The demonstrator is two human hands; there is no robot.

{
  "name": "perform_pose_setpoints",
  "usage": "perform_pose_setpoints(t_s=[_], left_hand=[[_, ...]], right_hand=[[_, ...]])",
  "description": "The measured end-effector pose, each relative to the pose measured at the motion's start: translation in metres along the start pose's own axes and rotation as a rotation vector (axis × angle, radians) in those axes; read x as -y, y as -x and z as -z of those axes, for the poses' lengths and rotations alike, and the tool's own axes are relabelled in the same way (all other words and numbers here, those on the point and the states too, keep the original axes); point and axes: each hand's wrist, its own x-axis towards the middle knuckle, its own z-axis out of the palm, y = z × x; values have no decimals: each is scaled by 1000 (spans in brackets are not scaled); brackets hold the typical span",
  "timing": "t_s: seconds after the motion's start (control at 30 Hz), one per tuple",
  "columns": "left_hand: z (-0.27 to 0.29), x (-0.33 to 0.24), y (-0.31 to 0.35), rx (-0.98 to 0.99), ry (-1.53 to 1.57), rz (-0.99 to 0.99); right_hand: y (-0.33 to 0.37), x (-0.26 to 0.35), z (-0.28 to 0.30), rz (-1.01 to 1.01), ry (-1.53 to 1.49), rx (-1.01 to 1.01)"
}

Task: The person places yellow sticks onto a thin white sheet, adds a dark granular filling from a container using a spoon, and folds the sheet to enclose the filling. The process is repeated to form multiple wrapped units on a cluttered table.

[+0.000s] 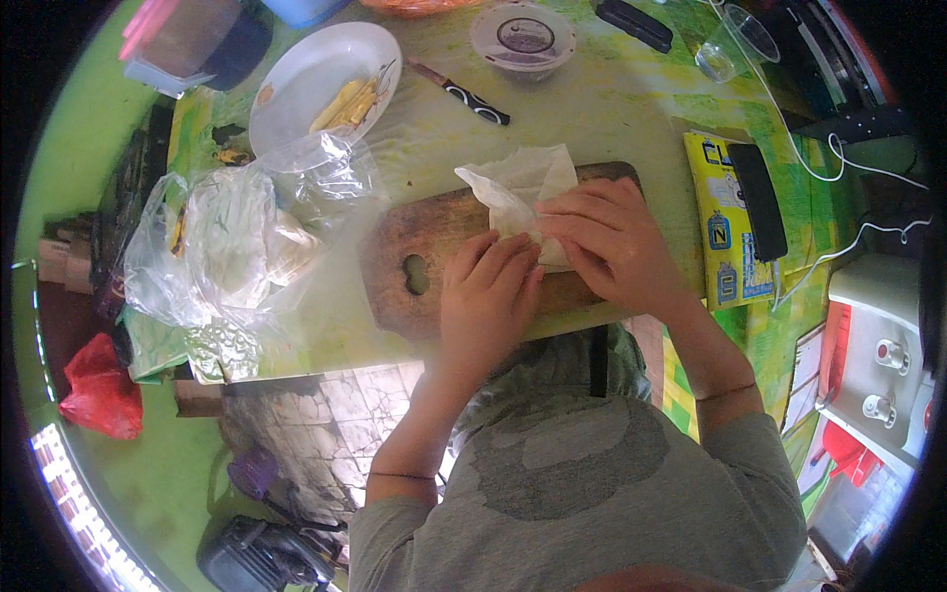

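Observation:
A thin, pale spring roll wrapper (pixel 528 178) lies on a wooden cutting board (pixel 434 222), its far part spread flat with one corner raised. Along its near part, my left hand (pixel 488 286) presses with bent fingers. My right hand (pixel 612 237) pinches the wrapper at its right side, close to the left fingertips. What lies under my fingers is hidden. Beyond the board, a knife (pixel 475 103) with a black and white handle rests on the table. Yellow strips of fruit (pixel 350 104) lie on a white plate (pixel 291 74) at the far left.
Left of the board sits a clear plastic bag (pixel 232 237) with pale sheets inside. A lidded tub (pixel 523 39), a black case (pixel 634 25) and a clear cup (pixel 732 44) stand at the back. On the right, a black phone (pixel 756 202) with a white cable lies on a yellow booklet (pixel 712 217).

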Motion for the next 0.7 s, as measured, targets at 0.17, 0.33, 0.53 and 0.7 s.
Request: perform_pose_setpoints(t_s=[0.17, 0.33, 0.53, 0.7], left_hand=[[-1, 1, 1, 17, -15, -17], [-1, 0, 3, 21, -26, -21], [-1, -1, 3, 30, -86, -78], [1, -4, 0, 34, -75, -84]], right_hand=[[-22, -5, -5, 137, 75, 103], [-18, -16, -18, 91, 42, 150], [-16, -18, -21, 70, 145, 133], [-20, -14, -17, -10, 198, 152]])
